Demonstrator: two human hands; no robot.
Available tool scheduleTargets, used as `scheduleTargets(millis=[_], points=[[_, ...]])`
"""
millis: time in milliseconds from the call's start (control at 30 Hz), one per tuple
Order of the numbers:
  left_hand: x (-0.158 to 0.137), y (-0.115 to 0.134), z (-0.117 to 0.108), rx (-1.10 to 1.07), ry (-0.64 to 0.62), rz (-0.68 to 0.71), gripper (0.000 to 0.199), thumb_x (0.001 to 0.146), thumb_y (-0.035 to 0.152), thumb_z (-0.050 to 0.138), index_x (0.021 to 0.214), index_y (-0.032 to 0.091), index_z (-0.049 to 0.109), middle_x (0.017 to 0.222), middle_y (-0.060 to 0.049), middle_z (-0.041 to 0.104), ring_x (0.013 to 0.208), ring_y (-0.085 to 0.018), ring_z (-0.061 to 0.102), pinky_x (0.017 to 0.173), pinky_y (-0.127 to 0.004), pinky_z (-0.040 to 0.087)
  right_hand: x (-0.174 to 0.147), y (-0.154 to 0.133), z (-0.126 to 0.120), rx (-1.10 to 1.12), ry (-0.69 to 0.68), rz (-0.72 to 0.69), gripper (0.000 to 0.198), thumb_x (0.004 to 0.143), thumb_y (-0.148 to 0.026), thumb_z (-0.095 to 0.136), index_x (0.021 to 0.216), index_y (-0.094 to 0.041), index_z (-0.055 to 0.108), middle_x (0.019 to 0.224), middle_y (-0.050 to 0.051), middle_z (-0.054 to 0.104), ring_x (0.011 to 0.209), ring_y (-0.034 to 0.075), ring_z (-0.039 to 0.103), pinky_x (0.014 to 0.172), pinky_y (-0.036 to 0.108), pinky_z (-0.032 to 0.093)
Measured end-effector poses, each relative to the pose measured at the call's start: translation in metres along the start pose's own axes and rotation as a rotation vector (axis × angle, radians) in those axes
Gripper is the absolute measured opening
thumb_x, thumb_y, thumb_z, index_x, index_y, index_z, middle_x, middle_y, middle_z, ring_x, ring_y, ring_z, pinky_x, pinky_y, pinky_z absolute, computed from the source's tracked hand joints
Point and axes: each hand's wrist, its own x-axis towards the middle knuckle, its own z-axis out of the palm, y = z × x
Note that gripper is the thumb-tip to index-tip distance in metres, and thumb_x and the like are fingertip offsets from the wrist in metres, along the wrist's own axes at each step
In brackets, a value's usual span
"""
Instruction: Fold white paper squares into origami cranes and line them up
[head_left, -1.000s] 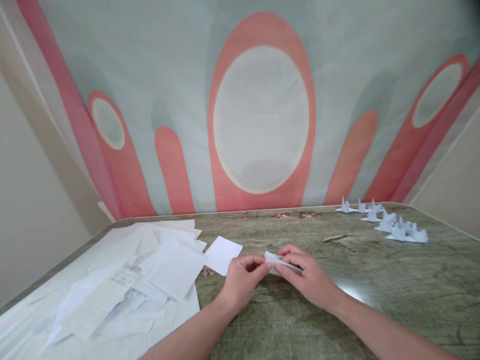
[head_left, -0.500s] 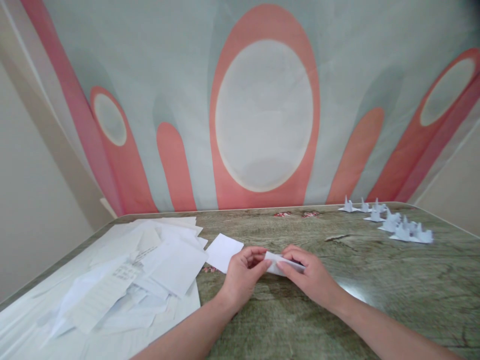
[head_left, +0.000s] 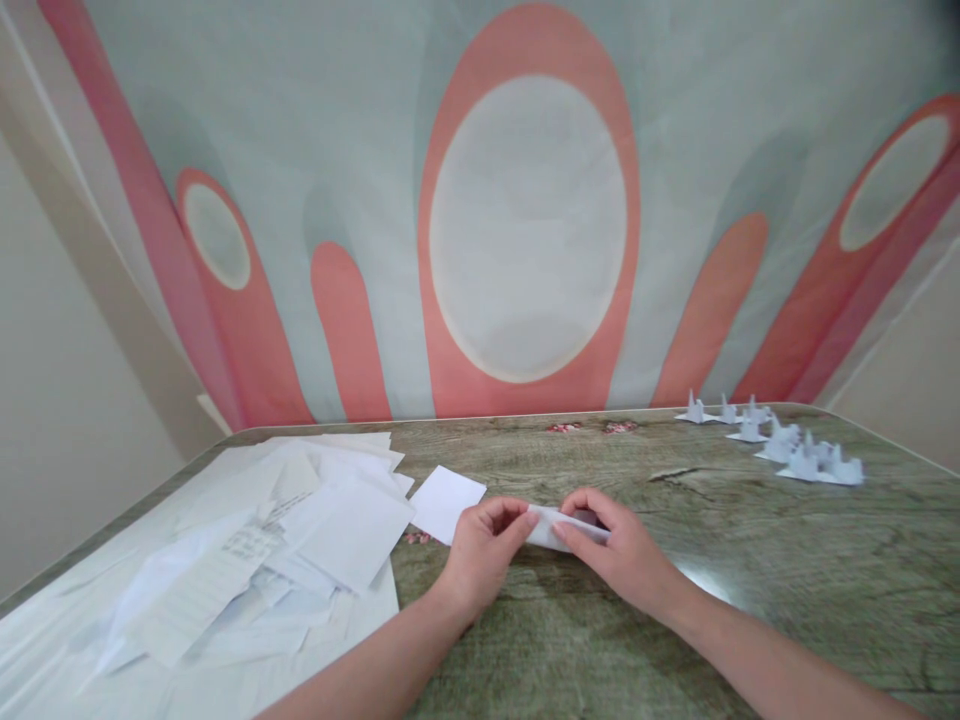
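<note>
A small folded piece of white paper (head_left: 549, 527) is held between both hands, just above the wooden table (head_left: 555, 640). My left hand (head_left: 487, 550) pinches its left end between thumb and fingers. On the right part, my right hand (head_left: 611, 540) grips it, thumb in front and fingers behind. The fingers cover both ends, so the full shape of the folds is hidden. Just beyond my left hand lies a square white sheet (head_left: 448, 502), flat on the table.
A loose heap of white papers (head_left: 352, 530), some with printed text, covers the left side. Several folded paper figures (head_left: 806, 458) stand at the back right. Small red-and-white patches (head_left: 564, 428) show near the back edge. Behind the table hangs a grey-green and coral backdrop (head_left: 525, 395).
Both hands keep their hold on the folded paper. The left fingers and the paper's left end have shifted very slightly; the rest looks the same.
</note>
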Motion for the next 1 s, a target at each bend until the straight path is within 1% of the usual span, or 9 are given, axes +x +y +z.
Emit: scheduleTargets(millis=[100, 167, 267, 433, 1000], points=[[0.0006, 0.0002, -0.0014, 0.018, -0.012, 0.003, 0.024, 0.073, 0.036, 0.064, 0.077, 0.012, 0.063, 0.067, -0.001, 0.059, 0.061, -0.011, 0.048, 0.058, -0.021, 0.038, 0.0012, -0.0005, -0.0001, 0.068, 0.042, 0.05, 0.016, 0.077, -0.029, 0.057, 0.09, -0.019, 0.051, 0.079, -0.001, 0.056, 0.071, 0.014, 0.052, 0.063, 0.024, 0.04], [0.001, 0.0009, -0.0022, 0.031, -0.018, 0.003, 0.025, 0.074, 0.037, 0.063, 0.077, 0.012, 0.063, 0.068, -0.001, 0.059, 0.062, -0.012, 0.048, 0.059, -0.021, 0.038, 0.0024, -0.0018, -0.0012, 0.079, 0.013, 0.051, 0.018, 0.078, -0.03, 0.056, 0.092, -0.019, 0.054, 0.084, 0.0, 0.058, 0.076, 0.015, 0.053, 0.067, 0.025, 0.041], [0.0015, 0.0026, -0.0026, 0.042, -0.026, 0.01, 0.025, 0.074, 0.038, 0.062, 0.076, 0.012, 0.062, 0.068, -0.001, 0.058, 0.063, -0.012, 0.048, 0.06, -0.021, 0.038, 0.0036, -0.0037, -0.0031, 0.057, -0.036, 0.06, 0.016, 0.08, -0.033, 0.053, 0.086, -0.019, 0.059, 0.078, 0.0, 0.06, 0.072, 0.015, 0.053, 0.065, 0.025, 0.04], [0.0021, 0.0053, -0.0019, 0.072, -0.014, 0.021, 0.025, 0.074, 0.038, 0.061, 0.074, 0.013, 0.061, 0.066, 0.0, 0.056, 0.062, -0.012, 0.048, 0.058, -0.021, 0.037, 0.0039, -0.0016, -0.0032, 0.046, -0.031, 0.06, 0.019, 0.079, -0.036, 0.053, 0.077, -0.018, 0.06, 0.069, -0.001, 0.057, 0.065, 0.014, 0.051, 0.06, 0.024, 0.038], [0.0012, 0.0069, -0.0009, 0.07, 0.005, 0.038, 0.025, 0.075, 0.039, 0.061, 0.074, 0.014, 0.059, 0.065, 0.001, 0.054, 0.062, -0.011, 0.047, 0.059, -0.021, 0.038, 0.0047, 0.0039, -0.0012, 0.059, -0.013, 0.091, 0.026, 0.077, -0.042, 0.057, 0.07, -0.017, 0.06, 0.061, -0.003, 0.052, 0.058, 0.012, 0.045, 0.053, 0.021, 0.033]])
